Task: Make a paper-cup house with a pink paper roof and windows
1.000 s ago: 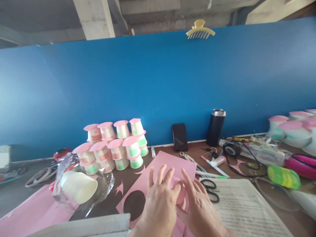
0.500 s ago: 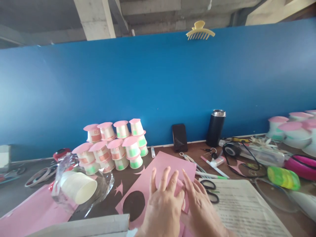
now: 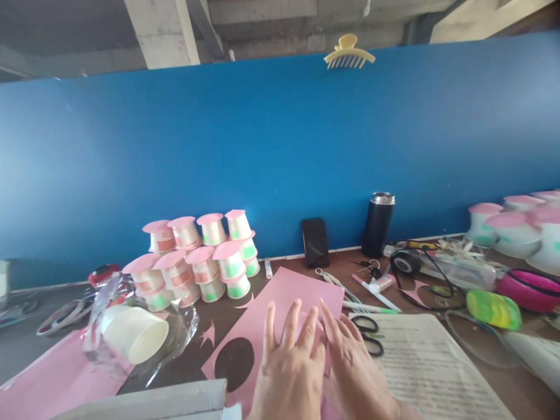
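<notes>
And the hands have drawn together! Here on the pink sheet (image 3: 289,289), the left hand (image 3: 289,370) has shifted toward the right hand (image 3: 361,370), and the pale-edged piece that peeked out between them a second ago is now all but lost beneath the palms. That looks like both hands bearing down on one spot, still pressing or lining something up on the sheet, so this step seems unfinished. The left fingers are straight and spread wide over the paper; the right ones slant inward, tips close to the other hand. Is either grip pinching that piece? Can't tell from here; thumbs and palms hide it.

The sheet itself lies flat and slantwise on the tabletop (image 3: 225,318), a round hole (image 3: 234,364) cut through it left of the hands, and no shift in it that I can make out. Just right of the sheet, the black scissors (image 3: 367,334) rest at the edge of a printed page (image 3: 424,356), untouched. Left of the sheet and farther back stand the pink-topped cups (image 3: 231,265) in stacks; nearer on that side, a nested sleeve of plain cups (image 3: 137,337) lies tipped over in clear wrapping (image 3: 186,326).
</notes>
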Motion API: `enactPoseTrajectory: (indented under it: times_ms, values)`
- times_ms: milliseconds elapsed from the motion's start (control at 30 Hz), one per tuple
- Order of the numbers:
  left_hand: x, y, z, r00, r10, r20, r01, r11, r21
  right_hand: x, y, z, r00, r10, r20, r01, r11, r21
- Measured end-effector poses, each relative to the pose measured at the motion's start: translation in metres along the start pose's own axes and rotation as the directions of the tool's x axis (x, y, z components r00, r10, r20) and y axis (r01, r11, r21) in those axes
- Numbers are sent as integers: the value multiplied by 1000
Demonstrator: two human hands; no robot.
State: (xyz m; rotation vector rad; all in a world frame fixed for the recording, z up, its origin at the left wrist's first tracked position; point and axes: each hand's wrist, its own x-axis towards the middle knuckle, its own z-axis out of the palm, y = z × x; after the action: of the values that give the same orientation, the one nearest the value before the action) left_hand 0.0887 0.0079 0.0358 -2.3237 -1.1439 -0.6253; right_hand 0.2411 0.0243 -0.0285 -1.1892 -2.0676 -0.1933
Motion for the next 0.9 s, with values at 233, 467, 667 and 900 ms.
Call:
enactPoseTrajectory:
  times_ms: [233,467,667,900]
  values:
    - [0,5,-6,997,-79,24,79,997,-22,2,-1,-2,1000,-7,15,7,1000,9]
    - [1,5,-9,998,-57,12,57,998,-10,1,-1,-4,1000,-9,23,9,1000,5]
    - [4,-1,-19,999,-36,25,36,999,-35,4,-2,-5,1000,-8,23,8,1000,10]
    - [12,-29,-32,957,-281,-68,257,935,-246,9,-3,-7,975,159,-158,-143,984,107]
